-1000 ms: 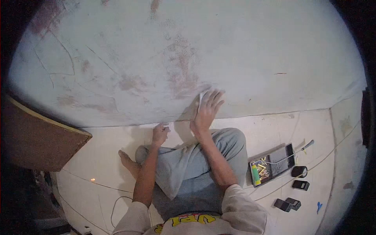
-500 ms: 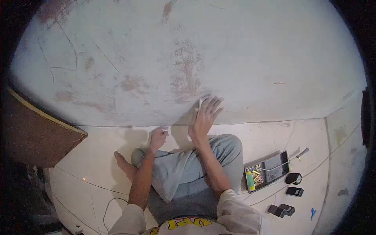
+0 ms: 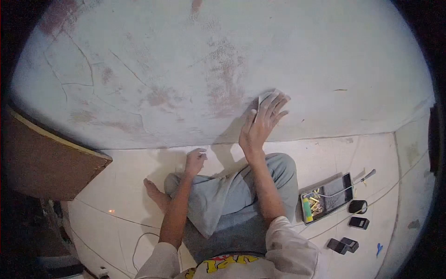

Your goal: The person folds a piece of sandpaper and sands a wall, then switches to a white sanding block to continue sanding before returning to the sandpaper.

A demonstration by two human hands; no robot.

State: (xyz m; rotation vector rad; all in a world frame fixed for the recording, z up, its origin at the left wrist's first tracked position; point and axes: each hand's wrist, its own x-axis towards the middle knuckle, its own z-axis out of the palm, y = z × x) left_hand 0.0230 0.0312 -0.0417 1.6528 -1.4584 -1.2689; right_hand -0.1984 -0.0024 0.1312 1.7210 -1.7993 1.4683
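Two hands [image 3: 196, 162] [image 3: 260, 129], white sheet [image 3: 263, 96] (perhaps paper), scuffed wall [image 3: 297, 56]

The wall [image 3: 316, 60] is pale grey-green, blotched reddish brown from the upper left to the upper middle, with dark crack lines at left. The sheet [image 3: 261, 100] near the centre is white. Cream floor [image 3: 121, 176] has thin darker lines. At left, the board [image 3: 46, 158] is brown with a yellowish edge. The trousers [image 3: 218, 204] are faded grey-blue; the shirt [image 3: 292, 246], bottom centre, is light greyish with yellow and red print. At right, the tray [image 3: 347, 180] is black, the tube [image 3: 307, 211] green and yellow.
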